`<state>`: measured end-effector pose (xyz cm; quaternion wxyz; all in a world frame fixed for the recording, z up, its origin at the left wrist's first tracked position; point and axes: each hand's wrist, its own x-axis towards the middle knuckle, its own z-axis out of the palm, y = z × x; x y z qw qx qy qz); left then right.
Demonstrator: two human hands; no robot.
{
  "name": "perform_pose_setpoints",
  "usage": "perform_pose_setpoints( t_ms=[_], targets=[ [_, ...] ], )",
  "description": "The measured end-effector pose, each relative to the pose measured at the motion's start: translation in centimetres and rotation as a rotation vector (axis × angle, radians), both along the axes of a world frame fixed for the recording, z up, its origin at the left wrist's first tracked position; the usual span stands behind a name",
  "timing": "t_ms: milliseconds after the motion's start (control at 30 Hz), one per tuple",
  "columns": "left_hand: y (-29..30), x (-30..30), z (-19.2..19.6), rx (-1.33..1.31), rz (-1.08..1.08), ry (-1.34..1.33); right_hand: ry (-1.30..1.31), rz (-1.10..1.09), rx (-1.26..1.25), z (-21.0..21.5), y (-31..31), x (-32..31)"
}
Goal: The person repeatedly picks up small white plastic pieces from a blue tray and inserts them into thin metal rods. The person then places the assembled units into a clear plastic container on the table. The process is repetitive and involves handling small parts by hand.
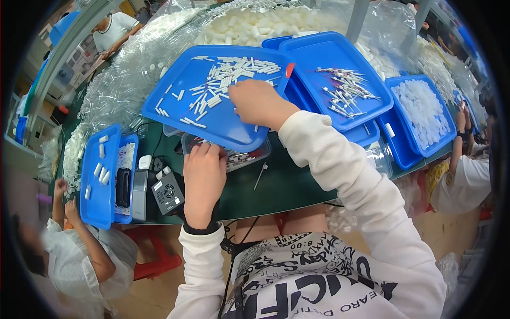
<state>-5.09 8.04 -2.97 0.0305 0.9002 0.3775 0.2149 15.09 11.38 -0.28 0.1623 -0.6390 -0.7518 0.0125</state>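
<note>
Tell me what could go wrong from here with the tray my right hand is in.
First, the large blue tray sits partly over the clear container, so pressure from your right hand might tip it and spill the white sticks. Second, a loose stick lies on the green table in front of you, where your right sleeve could brush it away.

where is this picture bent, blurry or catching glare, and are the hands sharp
Head view: fisheye bending curves the green tabletop's near edge, with black vignetting at the corners; head view: bright glints on the clear plastic heap at upper left; head view: the far-left co-worker partly blurred, while the left hand and right hand look fairly sharp.
</note>
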Motion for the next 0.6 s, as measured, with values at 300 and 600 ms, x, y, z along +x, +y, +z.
perform_pose_setpoints(
  t_ms=[300,600],
  targets=[
    [-2.6,-2.6,3.6,-0.012,0.103,-0.128,0.179,-0.068,0.479,-0.7,-1.9,1.1],
    [-6.6,0.2,3.5,-0.815,-0.165,-1.203,1.026,-0.122,0.604,2.1,-15.2,-1.3]
  ],
)
